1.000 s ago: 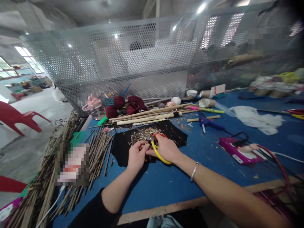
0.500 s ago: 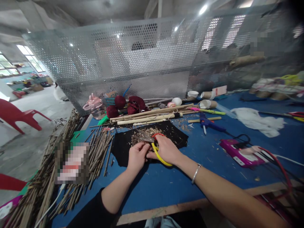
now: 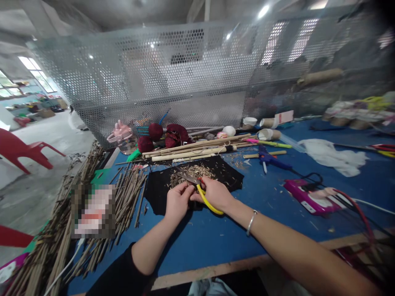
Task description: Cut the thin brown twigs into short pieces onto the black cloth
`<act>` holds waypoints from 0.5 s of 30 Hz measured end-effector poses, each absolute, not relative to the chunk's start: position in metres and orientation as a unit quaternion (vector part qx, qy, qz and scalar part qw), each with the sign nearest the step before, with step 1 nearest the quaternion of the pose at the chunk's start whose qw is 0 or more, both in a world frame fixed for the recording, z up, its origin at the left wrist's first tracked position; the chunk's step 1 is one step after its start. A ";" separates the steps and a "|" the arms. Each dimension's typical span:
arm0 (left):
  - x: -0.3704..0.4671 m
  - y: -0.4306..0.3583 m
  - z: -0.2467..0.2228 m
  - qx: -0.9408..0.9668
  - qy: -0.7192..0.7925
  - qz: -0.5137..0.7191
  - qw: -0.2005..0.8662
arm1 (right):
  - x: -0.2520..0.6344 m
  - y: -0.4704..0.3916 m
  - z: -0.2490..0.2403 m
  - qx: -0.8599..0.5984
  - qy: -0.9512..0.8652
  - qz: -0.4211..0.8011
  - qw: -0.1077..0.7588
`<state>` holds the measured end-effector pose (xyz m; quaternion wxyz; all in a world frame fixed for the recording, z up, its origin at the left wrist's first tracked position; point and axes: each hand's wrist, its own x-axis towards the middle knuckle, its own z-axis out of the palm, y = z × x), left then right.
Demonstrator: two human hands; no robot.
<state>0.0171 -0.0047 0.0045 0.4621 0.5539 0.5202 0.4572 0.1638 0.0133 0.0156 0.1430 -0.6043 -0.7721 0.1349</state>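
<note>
In my right hand is a pair of scissors with a yellow and a red handle, its metal blades pointing away to the left. Close beside it, my left hand is closed in a pinch near the blades; what its fingertips grip is hidden. Both hands rest over the near part of a black cloth. A heap of short cut stem pieces lies on that cloth, just beyond the blades.
Bundles of dry stems cover the left side of the blue table. Behind the cloth lie pale sticks and dark red balls. To the right are a blue glue gun, a purple power strip and a white cloth.
The scissors' red handle has come down closer to my right hand, and the blades have turned slightly. My left hand stays in nearly the same spot.
</note>
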 end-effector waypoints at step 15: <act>0.017 -0.002 0.003 0.512 0.522 0.461 0.503 | 0.174 0.021 0.019 -0.604 -0.776 0.146 0.112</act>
